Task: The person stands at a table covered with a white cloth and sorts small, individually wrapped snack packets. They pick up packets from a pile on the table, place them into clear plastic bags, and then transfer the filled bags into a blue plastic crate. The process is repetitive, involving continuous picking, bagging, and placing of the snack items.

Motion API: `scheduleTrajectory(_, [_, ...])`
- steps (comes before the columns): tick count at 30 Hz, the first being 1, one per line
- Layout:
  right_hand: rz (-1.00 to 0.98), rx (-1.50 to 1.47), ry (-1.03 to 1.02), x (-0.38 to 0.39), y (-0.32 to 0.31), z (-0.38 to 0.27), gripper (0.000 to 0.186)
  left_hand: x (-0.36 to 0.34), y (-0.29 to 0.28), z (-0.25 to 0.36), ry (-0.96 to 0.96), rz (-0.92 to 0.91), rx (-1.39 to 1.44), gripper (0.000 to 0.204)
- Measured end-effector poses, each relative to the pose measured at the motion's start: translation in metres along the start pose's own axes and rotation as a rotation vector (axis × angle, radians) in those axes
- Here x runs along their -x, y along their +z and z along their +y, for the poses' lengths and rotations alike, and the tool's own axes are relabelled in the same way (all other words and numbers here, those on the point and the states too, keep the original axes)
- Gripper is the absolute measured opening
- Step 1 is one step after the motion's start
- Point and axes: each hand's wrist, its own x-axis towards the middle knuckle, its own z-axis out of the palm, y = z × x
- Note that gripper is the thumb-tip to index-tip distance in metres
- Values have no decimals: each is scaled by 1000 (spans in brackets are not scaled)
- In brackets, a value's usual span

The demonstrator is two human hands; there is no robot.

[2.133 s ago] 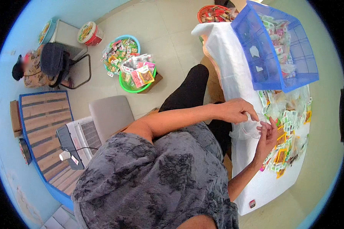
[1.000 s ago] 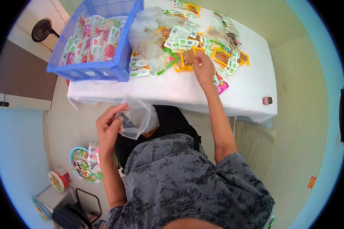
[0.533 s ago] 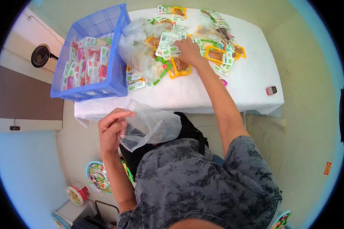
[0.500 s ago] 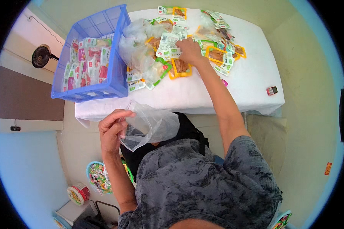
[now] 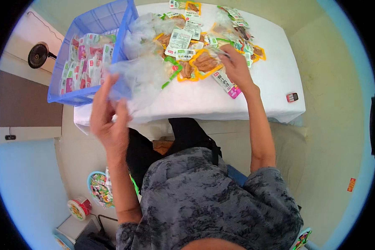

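Holding a clear bag (image 5: 148,79) in the blurred left hand (image 5: 109,116), beside the blue crate (image 5: 121,43); pinching a yellow-edged packet (image 5: 206,61) near its upper corner in the right hand (image 5: 237,68), along the near side of the packet pile (image 5: 180,41) on the white table (image 5: 264,93).

printed small and dark on the white food pouch (image 5: 179,41), bigger and black on the white-and-purple food packet (image 5: 226,84), and faintly on the red wall sticker (image 5: 351,184): too tiny or blurry to read.
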Motion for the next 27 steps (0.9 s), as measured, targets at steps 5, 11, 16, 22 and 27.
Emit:
scheduleTrajectory(5, [290, -481, 352, 23, -48, -88, 14, -14, 67, -19, 337, -120, -450, 63])
scheduleTrajectory(11, [315, -435, 225, 49, -37, -136, 16, -10, 115, -15, 238, -268, -513, 78])
scheduleTrajectory(16, [256, -121, 79, 57, 9, -118, 21, 6, 131, -1, 282, -358, -466, 80])
scheduleTrajectory(22, [-25, -884, 629, 66, 34, -100, 27, 23, 127, -13, 358, -497, -421, 78])
scheduleTrajectory(27, [-135, -1157, 822, 95, 45, -74, 33, 48, 131, -36, 240, -700, -365, 86])
